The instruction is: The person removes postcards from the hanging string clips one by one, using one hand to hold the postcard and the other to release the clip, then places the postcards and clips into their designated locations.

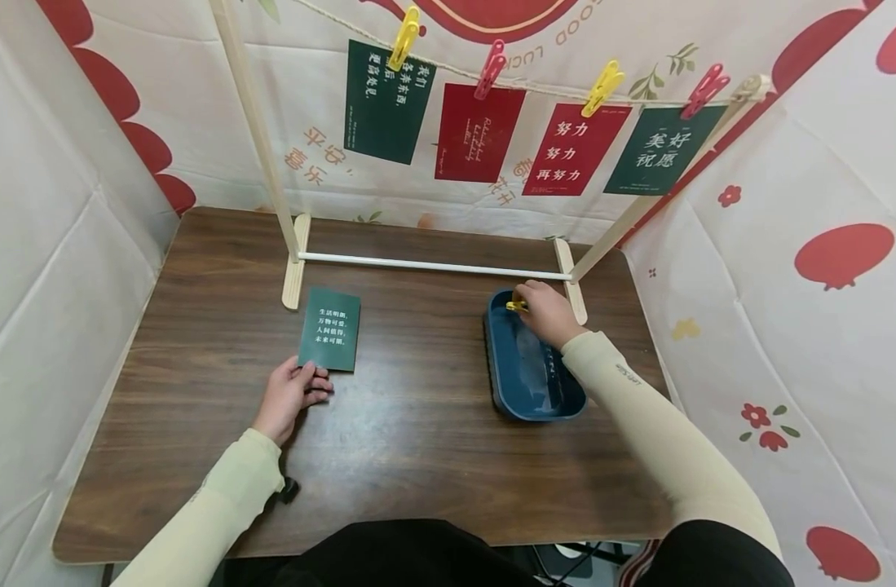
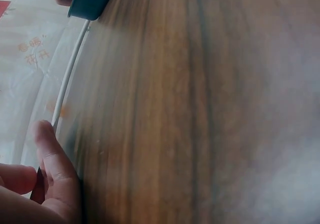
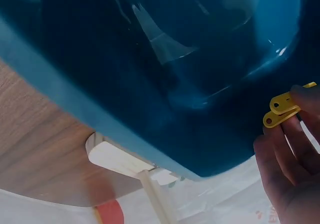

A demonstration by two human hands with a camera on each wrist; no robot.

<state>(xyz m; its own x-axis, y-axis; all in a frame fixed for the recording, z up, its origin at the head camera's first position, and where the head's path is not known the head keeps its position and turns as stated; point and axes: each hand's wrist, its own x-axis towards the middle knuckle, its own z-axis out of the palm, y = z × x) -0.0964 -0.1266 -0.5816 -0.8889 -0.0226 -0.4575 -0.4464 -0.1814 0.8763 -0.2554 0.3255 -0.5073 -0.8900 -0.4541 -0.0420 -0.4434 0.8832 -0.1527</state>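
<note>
Now, green card [image 1: 329, 326]: on L side of counter [image 1: 418, 456], just in front of stand's L foot [image 1: 292, 285]; can't tell if fully flat.
Card axis: long side runs away from person, far end leaning slightly R; print faces up, text upright to person.
L hand [image 1: 289, 397]: pinches card's near L corner btw thumb & fingers.
R hand [image 1: 546, 312]: over far end of blue tray [image 1: 501, 359], thumb & fingertips pinching yellow clip [image 1: 517, 306].
Clip axis: approx. L–R, visible end pointing L.
Hands: well apart, one item each.
Step (my read): getting card + clip ready for hanging.
Next move (my read): prob. calls for card up to cord [image 1: 550, 88], top edge held there, clip over both.
On cord: four hung cards [image 1: 480, 134], green-red-red-green, one peg [image 1: 403, 37] each.
</note>
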